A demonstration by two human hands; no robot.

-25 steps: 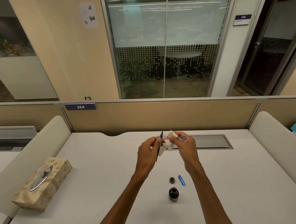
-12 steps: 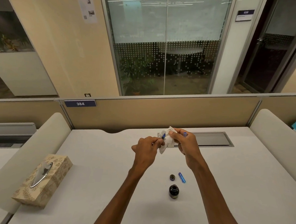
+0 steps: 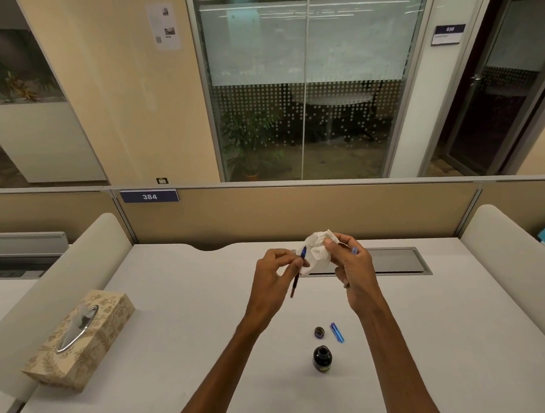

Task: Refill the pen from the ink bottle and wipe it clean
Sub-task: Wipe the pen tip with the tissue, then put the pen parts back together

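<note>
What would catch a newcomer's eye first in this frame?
The two hands raised mid-desk: the left hand holds a pen, its tip in a white tissue bunched in the right hand. Below them stand an open ink bottle, its cap and a blue pen part.

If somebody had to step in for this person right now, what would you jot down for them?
Left hand: pinching the pen, tip up.
Right hand: holding a tissue against the pen's tip; a small blue piece also shows at this hand.
On the desk: open ink bottle, its cap behind it, blue pen part beside the cap, tissue box at left.
Done: wiping is under way.
Left: finish wiping, reassemble the pen, cap the bottle.
</note>
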